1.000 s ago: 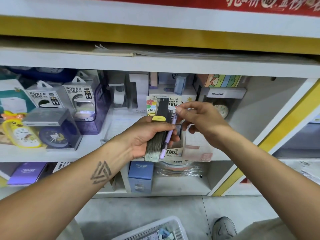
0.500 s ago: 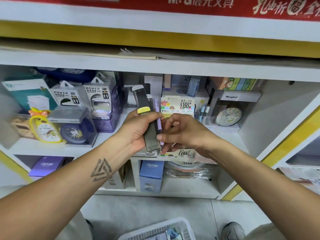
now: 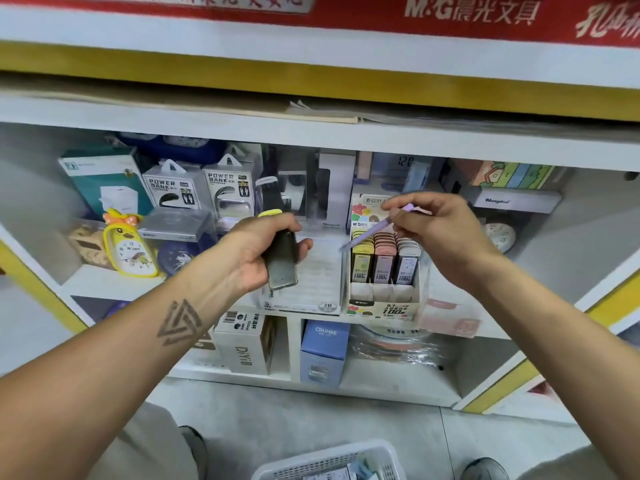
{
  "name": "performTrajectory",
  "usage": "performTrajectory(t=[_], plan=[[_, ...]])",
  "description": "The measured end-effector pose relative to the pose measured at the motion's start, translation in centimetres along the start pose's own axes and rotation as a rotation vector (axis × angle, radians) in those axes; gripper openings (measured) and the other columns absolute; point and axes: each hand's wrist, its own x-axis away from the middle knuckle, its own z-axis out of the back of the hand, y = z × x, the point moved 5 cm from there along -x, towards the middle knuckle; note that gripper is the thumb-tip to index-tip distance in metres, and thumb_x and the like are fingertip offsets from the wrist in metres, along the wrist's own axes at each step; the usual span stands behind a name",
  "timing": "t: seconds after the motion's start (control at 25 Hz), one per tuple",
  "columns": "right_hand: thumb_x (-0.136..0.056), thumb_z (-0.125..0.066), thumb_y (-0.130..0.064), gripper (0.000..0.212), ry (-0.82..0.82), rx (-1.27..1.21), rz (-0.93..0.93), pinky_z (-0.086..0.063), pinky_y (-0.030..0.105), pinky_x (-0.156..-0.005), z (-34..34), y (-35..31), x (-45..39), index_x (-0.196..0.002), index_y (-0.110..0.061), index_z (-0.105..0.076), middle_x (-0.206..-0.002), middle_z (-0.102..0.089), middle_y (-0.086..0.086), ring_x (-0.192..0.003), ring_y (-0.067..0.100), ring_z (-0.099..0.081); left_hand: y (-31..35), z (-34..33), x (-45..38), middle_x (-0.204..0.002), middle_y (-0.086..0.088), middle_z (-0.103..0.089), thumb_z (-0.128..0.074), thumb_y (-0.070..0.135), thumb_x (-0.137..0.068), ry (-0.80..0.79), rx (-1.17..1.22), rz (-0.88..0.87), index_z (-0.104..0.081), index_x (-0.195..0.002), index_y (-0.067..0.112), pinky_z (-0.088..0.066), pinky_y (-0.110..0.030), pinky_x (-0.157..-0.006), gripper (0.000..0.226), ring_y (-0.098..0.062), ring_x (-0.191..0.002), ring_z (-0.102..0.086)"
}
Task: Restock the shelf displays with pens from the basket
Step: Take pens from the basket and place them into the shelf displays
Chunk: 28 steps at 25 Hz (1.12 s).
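Apart now where they were together a moment ago, the right hand (image 3: 440,233) pinches a purple pen (image 3: 372,232) above the display box (image 3: 382,289) on the shelf (image 3: 104,282), while the left hand (image 3: 263,252) grips a dark pack (image 3: 280,261); the basket (image 3: 332,460) sits on the floor below.

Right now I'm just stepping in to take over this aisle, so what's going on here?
A person is restocking a shop shelf. The left hand grips a dark bundle of pens with a yellow-capped one on top. The right hand pinches a single purple pen, tilted down toward the display box of small refill cases on the middle shelf. The white basket sits on the floor below.
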Motion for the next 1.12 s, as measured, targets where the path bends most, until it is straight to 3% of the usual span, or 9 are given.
performTrajectory(t=[0.2,0.32,0.44,0.52,0.6,0.68,0.92,1.12], plan=[[-0.077,-0.077,-0.005,0.031,0.11,-0.175,0.034,-0.056,0.024,-0.06,4.0,-0.2,-0.3,-0.104,-0.001,-0.063,-0.078,-0.069,0.014,-0.067,0.021,-0.068,-1.1,-2.0,0.6,-0.062,-0.017,-0.058,-0.062,-0.007,-0.085,-0.155,-0.01,0.07,-0.052,-0.079,0.003,-0.061,-0.039,-0.061,0.015,-0.031,-0.058,-0.068],[-0.083,-0.074,-0.003,0.015,0.223,-0.144,0.096,-0.055,0.024,-0.058,6.8,-0.4,0.2,-0.096,-0.006,-0.068,-0.075,-0.073,0.005,-0.062,0.017,-0.066,-2.6,-4.4,1.0,-0.069,-0.025,-0.068,-0.06,-0.007,-0.087,-0.228,-0.024,0.117,-0.055,-0.089,-0.002,-0.061,-0.04,-0.058,0.007,-0.033,-0.065,-0.072],[-0.087,-0.072,-0.002,0.007,0.389,0.044,0.211,-0.058,0.032,-0.061,10.4,-1.0,0.8,-0.092,-0.007,-0.069,-0.075,-0.073,0.002,-0.061,0.018,-0.066,-4.2,-7.1,0.9,-0.084,-0.029,-0.071,-0.059,-0.009,-0.086,-0.294,-0.051,0.144,-0.061,-0.096,-0.006,-0.06,-0.04,-0.059,0.011,-0.034,-0.071,-0.074],[-0.088,-0.072,-0.008,0.007,0.433,0.366,0.256,-0.06,0.04,-0.069,11.7,-1.0,1.1,-0.093,-0.01,-0.067,-0.079,-0.072,0.005,-0.07,0.021,-0.071,-5.2,-8.7,0.6,-0.093,-0.031,-0.071,-0.061,-0.009,-0.083,-0.348,-0.053,0.155,-0.065,-0.099,-0.007,-0.061,-0.044,-0.066,0.017,-0.037,-0.08,-0.074],[-0.089,-0.071,-0.013,0.009,0.402,0.657,0.269,-0.06,0.044,-0.077,11.5,-0.2,1.3,-0.097,-0.012,-0.067,-0.084,-0.072,0.007,-0.079,0.024,-0.071,-6.0,-9.8,0.4,-0.101,-0.031,-0.071,-0.066,-0.009,-0.079,-0.385,-0.067,0.145,-0.07,-0.101,-0.005,-0.061,-0.047,-0.071,0.022,-0.038,-0.089,-0.073],[-0.09,-0.071,-0.015,0.01,0.351,0.763,0.275,-0.058,0.045,-0.08,10.9,0.7,1.6,-0.097,-0.01,-0.067,-0.086,-0.073,0.007,-0.082,0.024,-0.071,-6.8,-10.6,0.3,-0.104,-0.03,-0.07,-0.069,-0.007,-0.078,-0.399,-0.067,0.147,-0.074,-0.096,-0.003,-0.06,-0.046,-0.073,0.019,-0.039,-0.093,-0.072],[-0.091,-0.07,-0.016,0.006,0.272,0.835,0.267,-0.058,0.036,-0.074,10.3,2.3,1.3,-0.092,-0.013,-0.066,-0.079,-0.072,0.0,-0.078,0.017,-0.07,-7.5,-11.2,0.1,-0.102,-0.03,-0.071,-0.067,-0.007,-0.082,-0.358,-0.087,0.119,-0.068,-0.107,-0.002,-0.06,-0.043,-0.066,0.026,-0.037,-0.088,-0.074],[-0.091,-0.069,-0.015,0.007,0.245,0.837,0.292,-0.058,0.04,-0.072,10.0,2.7,1.1,-0.088,-0.011,-0.064,-0.076,-0.073,0.001,-0.075,0.019,-0.069,-7.3,-11.1,0.3,-0.101,-0.031,-0.071,-0.067,-0.007,-0.082,-0.359,-0.087,0.101,-0.067,-0.111,-0.005,-0.06,-0.039,-0.062,0.029,-0.037,-0.084,-0.074]])
